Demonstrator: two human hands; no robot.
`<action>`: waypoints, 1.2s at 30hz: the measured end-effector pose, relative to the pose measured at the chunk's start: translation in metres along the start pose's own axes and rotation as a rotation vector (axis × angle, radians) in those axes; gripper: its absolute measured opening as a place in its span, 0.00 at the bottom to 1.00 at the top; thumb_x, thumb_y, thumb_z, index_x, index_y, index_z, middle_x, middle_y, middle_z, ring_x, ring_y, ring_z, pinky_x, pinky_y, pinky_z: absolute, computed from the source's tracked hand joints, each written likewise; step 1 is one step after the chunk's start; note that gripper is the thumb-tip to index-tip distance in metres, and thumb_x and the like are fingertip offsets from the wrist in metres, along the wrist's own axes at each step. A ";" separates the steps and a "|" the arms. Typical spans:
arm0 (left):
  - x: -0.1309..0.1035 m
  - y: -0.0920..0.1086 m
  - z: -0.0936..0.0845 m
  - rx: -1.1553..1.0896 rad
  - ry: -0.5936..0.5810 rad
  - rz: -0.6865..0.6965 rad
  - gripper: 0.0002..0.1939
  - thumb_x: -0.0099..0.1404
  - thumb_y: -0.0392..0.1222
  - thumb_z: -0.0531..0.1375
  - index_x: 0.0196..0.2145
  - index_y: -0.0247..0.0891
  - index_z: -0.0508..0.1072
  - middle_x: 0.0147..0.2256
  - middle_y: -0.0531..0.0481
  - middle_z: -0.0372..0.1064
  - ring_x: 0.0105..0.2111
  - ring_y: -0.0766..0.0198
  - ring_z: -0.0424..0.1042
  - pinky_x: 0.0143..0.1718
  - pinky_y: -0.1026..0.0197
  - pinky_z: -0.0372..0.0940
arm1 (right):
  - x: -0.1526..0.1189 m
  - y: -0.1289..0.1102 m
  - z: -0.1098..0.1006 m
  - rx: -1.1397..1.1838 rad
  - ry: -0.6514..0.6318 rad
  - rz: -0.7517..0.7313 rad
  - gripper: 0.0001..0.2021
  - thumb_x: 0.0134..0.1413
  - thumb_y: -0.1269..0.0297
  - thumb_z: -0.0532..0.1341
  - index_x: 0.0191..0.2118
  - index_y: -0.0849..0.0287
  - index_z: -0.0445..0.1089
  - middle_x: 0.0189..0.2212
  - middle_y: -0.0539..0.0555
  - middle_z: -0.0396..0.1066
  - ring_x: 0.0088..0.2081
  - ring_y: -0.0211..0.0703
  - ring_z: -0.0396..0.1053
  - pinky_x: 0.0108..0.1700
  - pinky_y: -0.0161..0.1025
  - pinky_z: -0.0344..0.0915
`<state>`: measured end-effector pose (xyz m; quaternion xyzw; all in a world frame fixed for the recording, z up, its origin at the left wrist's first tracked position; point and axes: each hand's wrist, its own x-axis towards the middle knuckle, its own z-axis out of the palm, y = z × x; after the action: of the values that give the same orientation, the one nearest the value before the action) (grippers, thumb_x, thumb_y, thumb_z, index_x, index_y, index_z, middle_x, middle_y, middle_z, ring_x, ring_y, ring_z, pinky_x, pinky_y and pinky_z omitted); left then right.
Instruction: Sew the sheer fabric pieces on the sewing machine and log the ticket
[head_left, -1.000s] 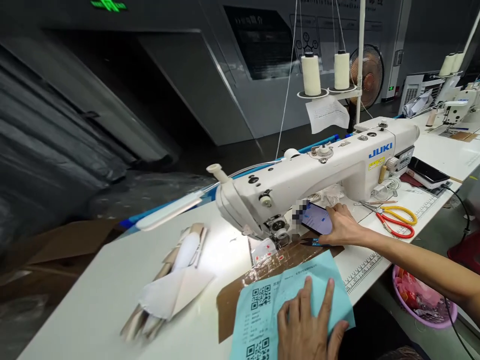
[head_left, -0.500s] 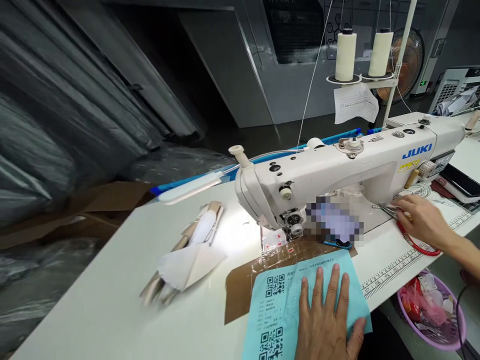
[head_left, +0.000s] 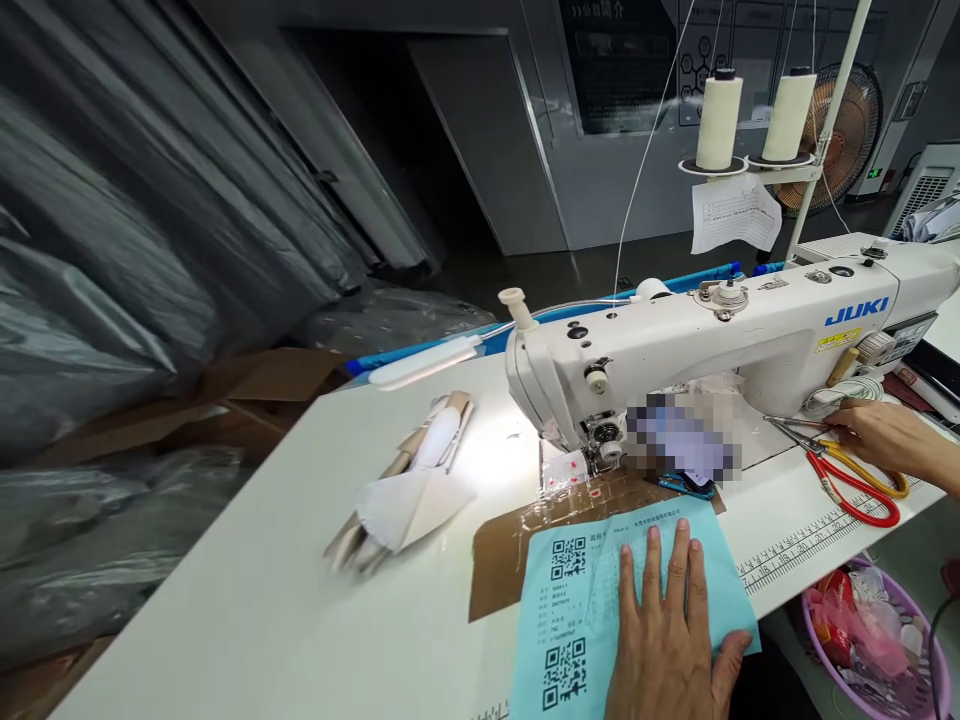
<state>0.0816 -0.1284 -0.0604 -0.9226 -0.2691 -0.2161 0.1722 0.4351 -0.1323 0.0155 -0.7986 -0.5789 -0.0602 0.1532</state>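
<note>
My left hand (head_left: 667, 630) lies flat, fingers spread, on a light-blue printed sheet (head_left: 551, 625) with QR codes. The sheet partly covers a brown plate (head_left: 499, 565) taped before the needle area of a white sewing machine (head_left: 675, 340). At the right, my right hand (head_left: 892, 435) is under the machine's far end, fingers curled by a coil of pale cord (head_left: 844, 390). A thin, dark, slim thing shows at its fingertips; I cannot make out what. Just in front lie scissors (head_left: 855, 485) with red and yellow handles. A pixelated phone-like item (head_left: 686, 445) sits under the machine arm.
Folded beige and white fabric pieces (head_left: 409, 490) lie left of the machine. A lit lamp (head_left: 424, 362) sticks out over the table. Thread cones (head_left: 718, 125) stand behind. A purple basket (head_left: 825, 670) of scraps is below the table edge, and cardboard boxes (head_left: 270, 390) are at the left.
The view has shifted, so the scene sits further right. My right hand has moved off the scissors towards the cord, leaving both handles visible. My left hand stays on the sheet.
</note>
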 end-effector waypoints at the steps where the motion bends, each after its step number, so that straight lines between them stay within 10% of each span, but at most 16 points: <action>1: 0.000 0.000 -0.001 -0.008 0.002 -0.006 0.34 0.68 0.58 0.53 0.61 0.29 0.63 0.63 0.36 0.58 0.62 0.39 0.56 0.57 0.40 0.56 | -0.003 0.000 -0.005 -0.016 -0.091 -0.036 0.11 0.46 0.82 0.66 0.23 0.59 0.75 0.22 0.54 0.69 0.23 0.38 0.65 0.27 0.37 0.53; 7: 0.002 0.003 -0.004 -0.135 0.023 -0.122 0.31 0.68 0.55 0.55 0.62 0.32 0.63 0.52 0.37 0.70 0.53 0.46 0.68 0.55 0.43 0.62 | -0.030 -0.009 -0.034 -0.192 -0.263 -0.039 0.07 0.57 0.76 0.63 0.29 0.60 0.72 0.29 0.60 0.68 0.26 0.42 0.65 0.28 0.40 0.54; 16: -0.008 0.020 -0.014 -0.120 -0.009 -0.165 0.26 0.72 0.48 0.52 0.58 0.23 0.64 0.57 0.31 0.66 0.57 0.47 0.66 0.54 0.49 0.65 | -0.071 -0.107 -0.049 0.801 -0.165 -0.222 0.16 0.62 0.51 0.60 0.29 0.55 0.59 0.23 0.50 0.62 0.25 0.37 0.62 0.23 0.33 0.60; 27: -0.022 0.031 -0.029 -0.109 -0.058 -0.278 0.23 0.73 0.48 0.50 0.57 0.29 0.67 0.54 0.35 0.69 0.56 0.49 0.67 0.57 0.43 0.62 | -0.067 -0.224 0.015 1.440 -0.603 -0.107 0.18 0.56 0.47 0.58 0.34 0.60 0.66 0.23 0.51 0.69 0.22 0.36 0.69 0.21 0.30 0.64; 36: -0.036 0.023 -0.039 -0.182 0.003 -0.306 0.24 0.72 0.50 0.52 0.57 0.31 0.67 0.55 0.34 0.67 0.56 0.48 0.67 0.56 0.44 0.64 | -0.054 -0.232 0.069 1.361 -0.440 0.037 0.18 0.56 0.49 0.53 0.33 0.60 0.68 0.22 0.48 0.63 0.17 0.32 0.59 0.18 0.30 0.58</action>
<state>0.0550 -0.1791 -0.0498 -0.8824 -0.3854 -0.2645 0.0533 0.1931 -0.0943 -0.0237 -0.5290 -0.4920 0.4795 0.4982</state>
